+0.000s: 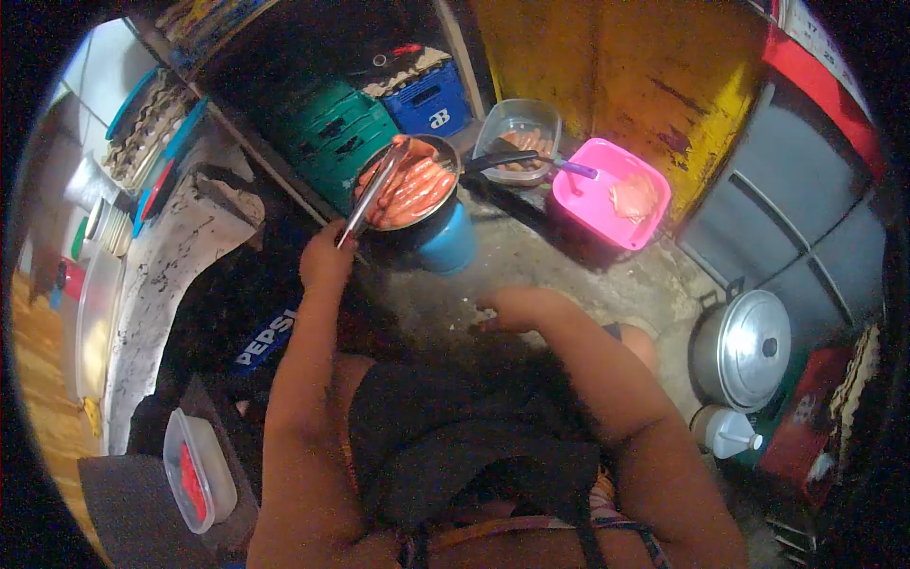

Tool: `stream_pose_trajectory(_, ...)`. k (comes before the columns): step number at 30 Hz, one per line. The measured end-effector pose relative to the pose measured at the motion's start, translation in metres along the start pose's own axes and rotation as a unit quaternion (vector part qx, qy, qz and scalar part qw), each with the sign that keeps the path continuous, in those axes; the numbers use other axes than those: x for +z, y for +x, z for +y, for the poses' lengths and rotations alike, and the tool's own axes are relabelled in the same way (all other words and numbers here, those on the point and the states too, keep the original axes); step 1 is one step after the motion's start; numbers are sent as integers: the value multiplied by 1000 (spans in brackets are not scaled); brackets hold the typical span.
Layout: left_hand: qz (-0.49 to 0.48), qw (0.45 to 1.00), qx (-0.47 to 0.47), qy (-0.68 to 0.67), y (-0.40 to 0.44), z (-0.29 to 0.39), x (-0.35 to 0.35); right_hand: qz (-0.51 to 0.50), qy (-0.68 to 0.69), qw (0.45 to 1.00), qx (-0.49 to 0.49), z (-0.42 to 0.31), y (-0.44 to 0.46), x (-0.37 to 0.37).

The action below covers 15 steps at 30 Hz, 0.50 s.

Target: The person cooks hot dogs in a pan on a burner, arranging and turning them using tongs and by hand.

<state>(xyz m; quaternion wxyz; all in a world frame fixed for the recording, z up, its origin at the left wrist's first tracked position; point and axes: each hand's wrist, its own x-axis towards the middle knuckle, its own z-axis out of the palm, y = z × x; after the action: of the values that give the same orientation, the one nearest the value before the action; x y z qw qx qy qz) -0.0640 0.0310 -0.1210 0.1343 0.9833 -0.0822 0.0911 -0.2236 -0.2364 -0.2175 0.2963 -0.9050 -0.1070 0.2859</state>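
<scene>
My left hand (327, 258) is closed around the lower end of metal tongs (372, 197). The tongs reach up over a round frying pan (453, 152) heaped with reddish sausages (414, 192); their tips lie among the sausages at the pan's far side. Under the pan stands a blue cylinder-like base (447, 242). The pan's black handle points right, over a clear plastic tub (518, 116) with more sausages inside. My right hand (519, 310) hangs over the floor in front of me, fingers loosely bent and apart, holding nothing.
Right of the tub sits a pink basin (590, 204) with pale pinkish slices and a purple handle at its edge. A lidded silver pot (752, 351) stands at right. Green (346, 128) and blue crates (427, 102) are behind the pan; a plastic container (210, 469) lies lower left.
</scene>
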Motion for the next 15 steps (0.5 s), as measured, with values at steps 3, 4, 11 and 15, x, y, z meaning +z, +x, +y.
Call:
stream_pose_trajectory(3, -18, 998, -22, -57, -16, -19, 7, 1, -11, 1000, -3, -2, 0, 0)
stream_pose_trajectory(4, -27, 997, -26, -70, -18, -32, 15, 5, -15, 1000, -6, -2, 0, 2)
stream_pose_trajectory(11, -37, 996, -13, -75, -25, -73, 32, 7, -55, 998, 5, -4, 0, 6)
stream_pose_trajectory(15, -23, 999, -19, 41, -47, -36, -19, 14, -50, 999, 1, -7, -5, 4)
